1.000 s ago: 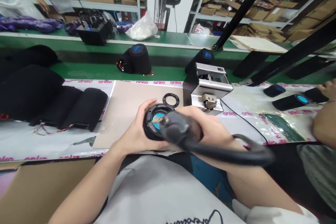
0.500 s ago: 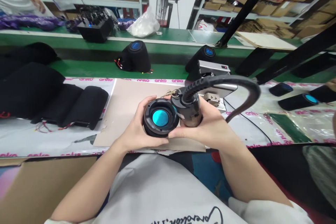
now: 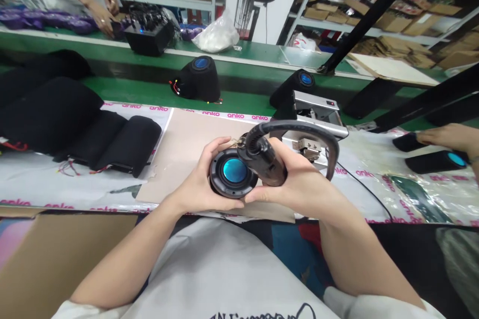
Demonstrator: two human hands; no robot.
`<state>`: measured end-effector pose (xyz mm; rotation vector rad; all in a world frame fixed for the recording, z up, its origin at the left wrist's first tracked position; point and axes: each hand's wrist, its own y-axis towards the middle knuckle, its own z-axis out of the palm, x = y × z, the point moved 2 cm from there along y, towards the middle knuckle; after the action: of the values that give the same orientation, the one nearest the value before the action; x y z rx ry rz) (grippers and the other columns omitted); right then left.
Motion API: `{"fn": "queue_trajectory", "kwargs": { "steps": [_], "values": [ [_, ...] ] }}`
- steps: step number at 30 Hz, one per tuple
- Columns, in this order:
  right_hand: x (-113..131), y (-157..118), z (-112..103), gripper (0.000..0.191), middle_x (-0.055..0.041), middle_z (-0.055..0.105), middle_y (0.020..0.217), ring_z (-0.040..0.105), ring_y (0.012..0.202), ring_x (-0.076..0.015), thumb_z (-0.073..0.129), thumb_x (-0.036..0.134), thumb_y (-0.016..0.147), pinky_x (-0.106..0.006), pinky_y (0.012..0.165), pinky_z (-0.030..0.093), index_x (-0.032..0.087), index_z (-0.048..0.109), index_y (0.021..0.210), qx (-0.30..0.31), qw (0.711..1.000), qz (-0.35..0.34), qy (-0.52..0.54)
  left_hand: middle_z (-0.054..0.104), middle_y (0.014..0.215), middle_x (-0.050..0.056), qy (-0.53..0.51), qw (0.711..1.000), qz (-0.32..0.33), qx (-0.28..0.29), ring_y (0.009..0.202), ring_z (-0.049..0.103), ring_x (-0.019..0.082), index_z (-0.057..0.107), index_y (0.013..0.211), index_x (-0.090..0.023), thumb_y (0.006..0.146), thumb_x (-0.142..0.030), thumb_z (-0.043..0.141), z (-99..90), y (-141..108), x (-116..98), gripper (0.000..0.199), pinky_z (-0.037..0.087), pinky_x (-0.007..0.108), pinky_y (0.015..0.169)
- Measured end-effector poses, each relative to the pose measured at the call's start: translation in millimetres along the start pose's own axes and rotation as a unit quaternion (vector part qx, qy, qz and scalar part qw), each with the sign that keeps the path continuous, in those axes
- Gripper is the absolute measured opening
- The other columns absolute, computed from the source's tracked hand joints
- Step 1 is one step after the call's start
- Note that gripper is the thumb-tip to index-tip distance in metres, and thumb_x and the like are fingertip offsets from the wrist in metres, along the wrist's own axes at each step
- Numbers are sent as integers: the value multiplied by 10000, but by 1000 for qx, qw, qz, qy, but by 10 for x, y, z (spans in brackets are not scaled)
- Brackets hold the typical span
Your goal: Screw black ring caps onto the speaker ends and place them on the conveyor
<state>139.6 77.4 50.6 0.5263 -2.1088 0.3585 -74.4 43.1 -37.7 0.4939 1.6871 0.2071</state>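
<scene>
A round black speaker with a shiny blue centre faces up toward me above the cardboard sheet. My left hand is wrapped round its left side and front. In my right hand is a dark electric screwdriver, tilted over the speaker's right rim, its thick black cable arching to the right. The right thumb reaches close to the speaker's lower right edge. The screwdriver's tip is hidden from view.
Black fabric-covered speaker bodies with loose wires lie at left. A metal screw-feeder machine stands behind my right hand. More speakers sit on the green belt. A co-worker's hand touches a speaker at right; another person works across the bench.
The screwdriver has tilted further and its cable loop has shifted left. The speaker is tipped slightly differently. At right, a co-worker's hand has come onto a speaker; the view has shifted.
</scene>
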Motion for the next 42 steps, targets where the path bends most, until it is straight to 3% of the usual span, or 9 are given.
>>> {"fn": "queue_trajectory", "kwargs": {
  "steps": [12, 16, 19, 21, 23, 26, 30, 36, 42],
  "values": [
    [-30, 63, -3, 718, 39, 742, 1176, 723, 1031, -240, 1006, 351, 671, -293, 746, 575, 370, 663, 1301, 21, 1000, -6, -10, 596, 1560, 151, -25, 996, -4, -85, 1436, 619, 411, 466, 1527, -304, 552, -622, 1029, 112, -58, -85, 1170, 527, 564, 1207],
    [-86, -65, -216, 623, -16, 756, 1279, 727, 798, -190, 1016, 307, 646, -297, 651, 594, 285, 738, 1204, -86, 992, -21, 91, 673, 1444, 143, 34, 990, -60, -121, 1330, 693, 374, 554, 1429, -249, 647, -458, 1004, 153, -93, -160, 927, 609, 495, 1093],
    [-189, -272, -578, 445, -73, 783, 1189, 604, 528, -133, 968, 401, 757, -315, 509, 531, 234, 682, 1054, -313, 910, -85, 258, 679, 1428, 151, 68, 988, -51, -129, 1330, 687, 365, 570, 1422, -220, 681, -412, 958, 115, -124, -174, 858, 611, 481, 1088],
    [-247, -426, -796, 422, -40, 772, 1012, 626, 576, -146, 901, 476, 852, -311, 570, 555, 259, 591, 1040, -447, 823, -162, 311, 690, 1409, 146, 84, 989, -34, -118, 1326, 688, 359, 573, 1427, -212, 697, -392, 939, 97, -100, -157, 836, 594, 489, 1116],
    [-271, -522, -929, 470, 32, 638, 740, 598, 575, -147, 870, 547, 870, -290, 586, 542, 282, 510, 1015, -522, 772, -205, 298, 702, 1387, 139, 97, 991, -20, -94, 1316, 692, 356, 571, 1434, -209, 699, -367, 935, 124, -13, -131, 836, 573, 501, 1145],
    [-262, -490, -982, 672, 65, 413, 593, 465, 475, -154, 764, 838, 792, -303, 470, 434, 292, 406, 952, -544, 789, -157, 239, 715, 1359, 122, 103, 993, 4, -64, 1264, 718, 342, 591, 1401, -209, 697, -365, 938, 273, 212, -103, 800, 582, 489, 1124],
    [-301, -213, -941, 850, 42, 466, 648, 482, 547, -165, 357, 1115, 741, -346, 573, 471, 332, 447, 1057, -492, 856, -51, 152, 722, 1360, 109, 73, 997, 30, -24, 1241, 731, 327, 613, 1377, -215, 705, -427, 947, 532, 488, -87, 780, 602, 455, 1079],
    [-470, 180, -927, 906, 127, 453, 501, 415, 430, -96, 637, 1108, 540, -301, 391, 338, 294, 447, 888, -440, 849, -178, 230, 713, 1414, 113, 70, 997, 19, -6, 1283, 718, 330, 614, 1397, -231, 718, -448, 953, 605, 564, -61, 789, 581, 465, 1117],
    [-447, 205, -838, 655, 96, 446, 521, 428, 400, -105, 765, 850, 803, -285, 367, 301, 255, 497, 852, -440, 835, -206, 260, 725, 1392, 112, 61, 997, 43, -5, 1252, 736, 302, 608, 1405, -216, 712, -403, 952, 609, 557, -85, 795, 600, 418, 1089]
  ]
}}
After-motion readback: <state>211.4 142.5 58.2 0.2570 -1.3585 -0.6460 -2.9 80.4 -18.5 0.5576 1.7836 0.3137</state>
